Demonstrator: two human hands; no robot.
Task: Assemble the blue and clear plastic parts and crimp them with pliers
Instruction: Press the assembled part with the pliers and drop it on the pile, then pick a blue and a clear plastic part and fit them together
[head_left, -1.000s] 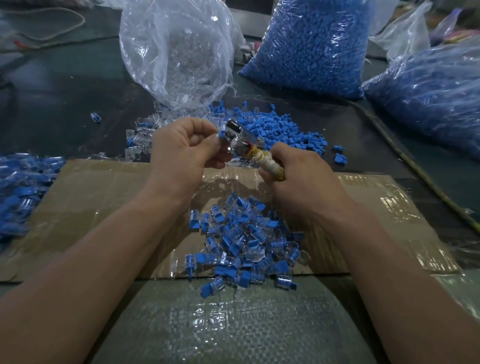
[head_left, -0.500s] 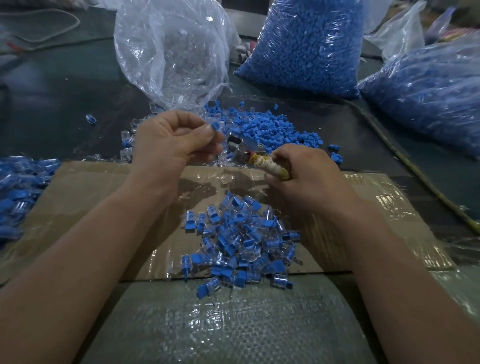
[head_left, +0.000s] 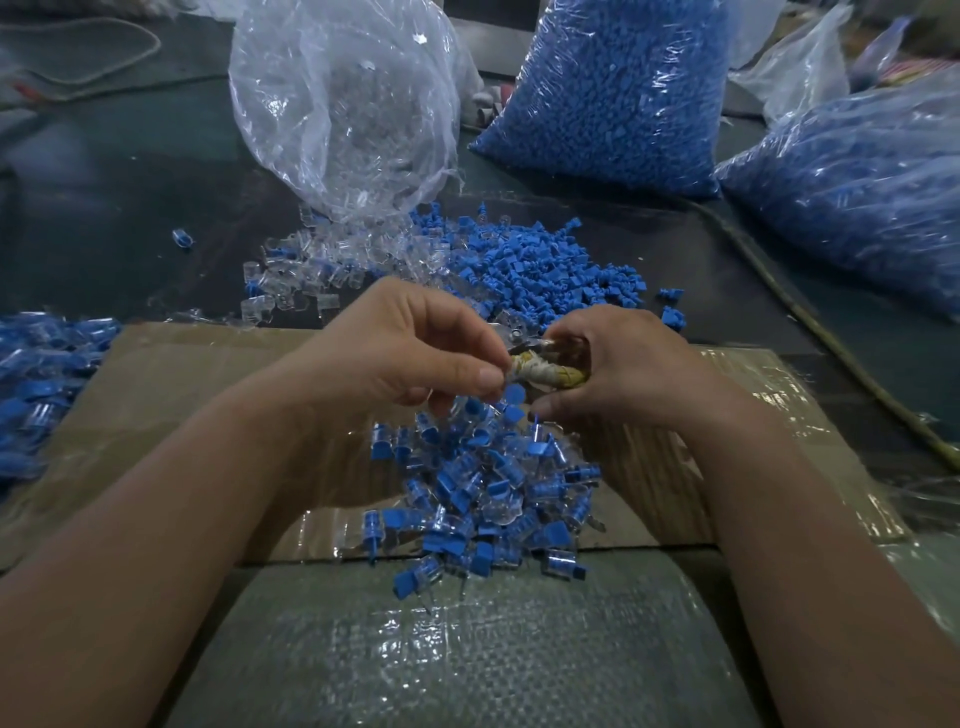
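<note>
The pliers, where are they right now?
In the head view, the pliers sit at centre, gripped in the right hand, just above the pile of assembled pieces on the cardboard.

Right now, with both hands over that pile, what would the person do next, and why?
Probably reach the left hand forward to the loose blue parts for a fresh piece: its fingers look empty above the assembled pile, while the right hand holds the pliers.
</note>
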